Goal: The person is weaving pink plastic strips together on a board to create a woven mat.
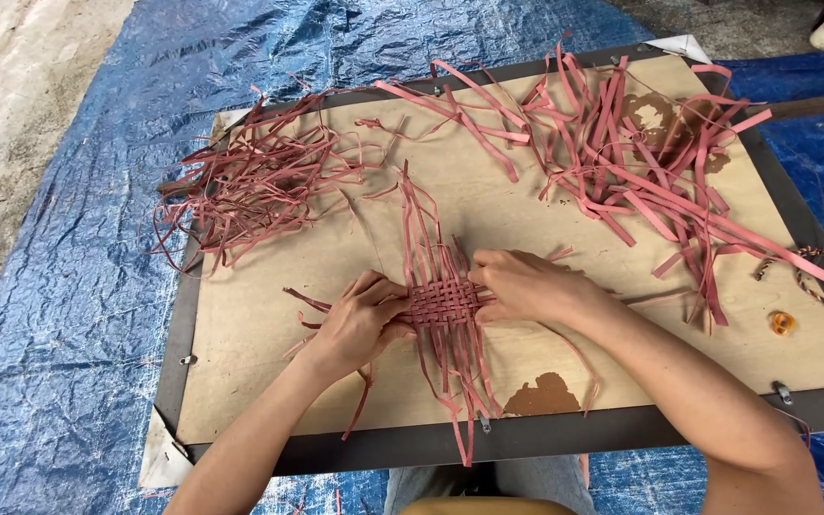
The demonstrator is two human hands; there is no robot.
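Head | left hand (360, 319), right hand (517, 283) curled (fingers down) | woven patch (442, 302)

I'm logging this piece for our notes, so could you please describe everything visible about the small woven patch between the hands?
The woven patch is a small flat square of reddish-pink strips crossed over and under in a checker pattern. The strips look thin and stiff, like split cane or paper band. Loose ends run out on all sides, longest toward and away from the person. It lies on the plywood board. The left hand presses its left edge, the right hand its right.
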